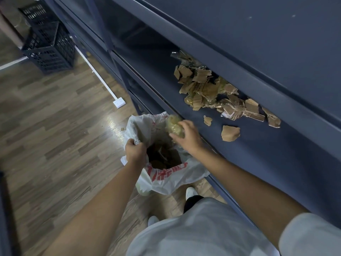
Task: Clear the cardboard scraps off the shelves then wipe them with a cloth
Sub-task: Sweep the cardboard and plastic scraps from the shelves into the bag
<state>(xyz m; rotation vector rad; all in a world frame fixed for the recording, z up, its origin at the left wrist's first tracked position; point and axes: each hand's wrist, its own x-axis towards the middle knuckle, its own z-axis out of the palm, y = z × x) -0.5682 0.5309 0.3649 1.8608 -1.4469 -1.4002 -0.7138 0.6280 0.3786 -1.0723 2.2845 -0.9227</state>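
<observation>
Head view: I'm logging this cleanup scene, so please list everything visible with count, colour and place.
dark blue metal shelf unit: one, right side.
torn brown cardboard scraps: many, piled on the middle shelf, two loose nearer.
white plastic bag with red print: one, beside the shelf, cardboard inside.
yellowish crumpled wad: one, over the bag.
black slatted plastic crates: at least two, upper left floor.
white socket strip: one, on the wood-pattern floor.
white shoes: two, bottom.
left hand: grips the bag's rim.
right hand: holds the wad.

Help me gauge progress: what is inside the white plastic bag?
Brown cardboard scraps lie inside the white plastic bag; its folded walls hide whatever sits beneath or beside them.
</observation>
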